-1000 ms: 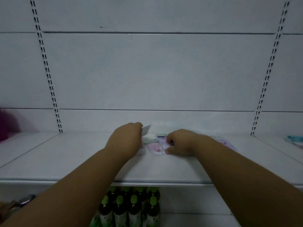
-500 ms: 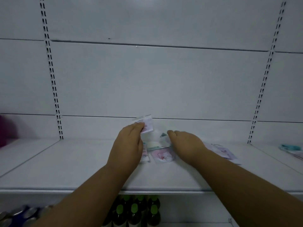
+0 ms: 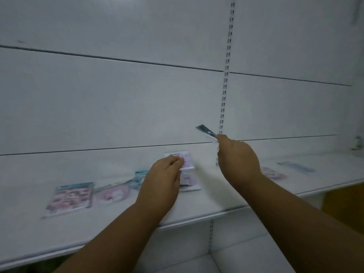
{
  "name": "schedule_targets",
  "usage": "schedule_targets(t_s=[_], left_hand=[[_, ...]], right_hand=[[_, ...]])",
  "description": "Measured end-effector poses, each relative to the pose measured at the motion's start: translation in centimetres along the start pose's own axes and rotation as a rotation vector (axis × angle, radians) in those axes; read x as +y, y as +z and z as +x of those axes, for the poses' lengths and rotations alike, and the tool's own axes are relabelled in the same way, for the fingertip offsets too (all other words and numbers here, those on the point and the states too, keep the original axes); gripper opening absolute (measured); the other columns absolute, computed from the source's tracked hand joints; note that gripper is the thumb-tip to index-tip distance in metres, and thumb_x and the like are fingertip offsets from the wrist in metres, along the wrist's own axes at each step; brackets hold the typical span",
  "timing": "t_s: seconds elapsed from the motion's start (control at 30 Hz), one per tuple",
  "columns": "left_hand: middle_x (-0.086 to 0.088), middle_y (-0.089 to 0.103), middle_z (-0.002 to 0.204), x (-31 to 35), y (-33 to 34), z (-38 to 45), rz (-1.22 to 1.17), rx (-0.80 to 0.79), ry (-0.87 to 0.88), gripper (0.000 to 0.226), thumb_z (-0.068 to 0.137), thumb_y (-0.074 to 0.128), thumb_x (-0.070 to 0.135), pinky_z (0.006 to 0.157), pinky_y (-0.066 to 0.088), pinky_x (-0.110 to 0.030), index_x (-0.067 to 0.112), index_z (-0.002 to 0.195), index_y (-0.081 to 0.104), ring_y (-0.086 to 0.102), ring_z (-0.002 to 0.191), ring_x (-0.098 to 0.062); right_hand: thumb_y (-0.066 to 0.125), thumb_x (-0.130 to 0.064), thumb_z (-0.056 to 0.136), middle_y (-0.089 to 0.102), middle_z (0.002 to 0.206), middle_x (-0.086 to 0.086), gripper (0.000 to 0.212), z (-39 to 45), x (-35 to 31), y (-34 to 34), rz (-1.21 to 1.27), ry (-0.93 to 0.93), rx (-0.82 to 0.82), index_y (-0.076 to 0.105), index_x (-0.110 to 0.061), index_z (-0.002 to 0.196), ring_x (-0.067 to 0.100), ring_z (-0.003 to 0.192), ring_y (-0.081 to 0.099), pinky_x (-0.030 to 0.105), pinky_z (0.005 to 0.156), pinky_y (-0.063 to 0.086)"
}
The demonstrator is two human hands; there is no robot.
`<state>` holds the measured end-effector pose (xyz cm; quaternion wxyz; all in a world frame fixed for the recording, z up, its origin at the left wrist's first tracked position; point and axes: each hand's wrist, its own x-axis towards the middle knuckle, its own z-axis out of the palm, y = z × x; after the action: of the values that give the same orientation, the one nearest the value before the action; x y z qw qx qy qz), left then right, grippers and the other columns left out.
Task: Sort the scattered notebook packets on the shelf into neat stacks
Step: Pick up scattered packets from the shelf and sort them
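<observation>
Since the earlier frame my right hand (image 3: 239, 156) has lifted a thin packet (image 3: 206, 132), pinched edge-on, its face unreadable. My left hand (image 3: 163, 174) grips a pale packet (image 3: 186, 161) over the blurred shelf (image 3: 197, 205).

Both forearms are bare to the frame's edge, and the hands (image 3: 163, 174) wear no gloves, rings or watch.

A shop: white slotted-upright shelving (image 3: 223, 107) displaying packaged notebook packets (image 3: 71, 197).

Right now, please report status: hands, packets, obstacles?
Left hand pinching pale lilac packet. Right hand lifting dark-edged packet. Other packets scattered on white shelf. Nothing blocking.
</observation>
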<state>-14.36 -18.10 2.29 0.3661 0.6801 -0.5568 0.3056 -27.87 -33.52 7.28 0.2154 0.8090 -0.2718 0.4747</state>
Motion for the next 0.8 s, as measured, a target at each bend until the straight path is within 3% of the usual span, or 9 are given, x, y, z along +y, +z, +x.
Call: schedule_targets(t_s=[0.17, 0.3, 0.43, 0.57, 0.8], left_hand=[[-0.015, 0.066, 0.120, 12.2, 9.9, 3.9, -0.123, -0.052, 0.114, 0.031, 0.086, 0.066, 0.005, 0.101, 0.037, -0.035, 0.004, 0.117, 0.068, 0.060, 0.111, -0.033], [-0.014, 0.068, 0.116, 21.3, 17.2, 7.3, -0.190, -0.092, 0.191, 0.028, 0.085, 0.066, 0.004, 0.098, 0.040, -0.034, 0.003, 0.112, 0.070, 0.062, 0.107, -0.033], [-0.012, 0.069, 0.114, 27.8, 23.7, 10.1, -0.249, -0.123, 0.202, 0.028, 0.085, 0.065, 0.005, 0.097, 0.043, -0.035, 0.005, 0.112, 0.070, 0.061, 0.106, -0.031], [-0.009, 0.065, 0.121, 30.9, 30.4, 12.7, -0.228, -0.167, 0.215, 0.029, 0.091, 0.057, 0.012, 0.100, 0.035, -0.028, 0.010, 0.118, 0.067, 0.055, 0.112, -0.025], [-0.005, 0.061, 0.122, 30.9, 40.5, 19.1, -0.193, -0.319, 0.158, 0.032, 0.092, 0.050, 0.015, 0.096, 0.031, -0.022, 0.014, 0.121, 0.064, 0.052, 0.110, -0.020]], right_hand=[[0.074, -0.005, 0.072, 0.066, 0.063, 0.008, 0.034, -2.9, 14.6, -4.4, -0.155, 0.053, -0.099, 0.063, -0.009, 0.104, 0.024, 0.048, 0.056, 0.029, 0.049, 0.045], [0.074, -0.010, 0.073, 0.068, 0.067, 0.007, 0.032, -5.2, 26.1, -7.0, -0.236, 0.071, -0.129, 0.065, -0.010, 0.104, 0.023, 0.049, 0.056, 0.025, 0.052, 0.035], [0.070, -0.004, 0.076, 0.066, 0.062, 0.006, 0.028, -6.7, 35.5, -7.2, -0.298, 0.078, -0.131, 0.067, -0.010, 0.103, 0.020, 0.046, 0.053, 0.023, 0.051, 0.031], [0.060, -0.003, 0.082, 0.067, 0.068, 0.005, 0.026, -6.5, 42.2, -4.5, -0.294, 0.108, -0.173, 0.063, -0.013, 0.106, 0.022, 0.052, 0.056, 0.028, 0.052, 0.039], [0.054, -0.010, 0.088, 0.066, 0.073, 0.004, 0.018, -4.6, 49.7, 4.3, -0.204, 0.099, -0.215, 0.058, -0.015, 0.104, 0.021, 0.053, 0.051, 0.027, 0.052, 0.036]])
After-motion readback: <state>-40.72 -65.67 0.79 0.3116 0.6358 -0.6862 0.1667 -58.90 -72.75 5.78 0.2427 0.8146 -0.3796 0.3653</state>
